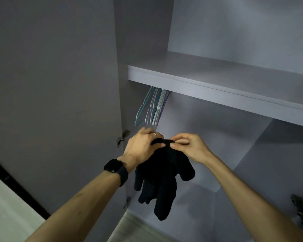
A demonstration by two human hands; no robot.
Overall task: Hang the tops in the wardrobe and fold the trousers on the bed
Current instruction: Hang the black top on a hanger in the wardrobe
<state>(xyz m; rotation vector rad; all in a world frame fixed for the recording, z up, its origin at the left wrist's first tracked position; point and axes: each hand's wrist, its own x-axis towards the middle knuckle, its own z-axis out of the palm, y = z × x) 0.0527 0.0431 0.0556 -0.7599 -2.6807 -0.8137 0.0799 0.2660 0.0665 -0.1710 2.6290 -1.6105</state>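
A: What were the hands doing?

B: The left hand (143, 145) gripped the bunched upper edge of the top (164, 180), fingers curled over it. The right hand (191, 147) pinched the same edge between thumb and forefinger.

A: And where was the top?

B: It hung, black and limp, from both hands at the open wardrobe (217, 137), just below the hangers (152, 107) bunched under the shelf (217, 88).

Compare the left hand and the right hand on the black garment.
The left hand wears a ring, with a black watch on its wrist; the right hand is bare. The left hand curls its fingers over the top edge of the black garment; the right hand pinches it with thumb and fingertips. Both hold that garment up.
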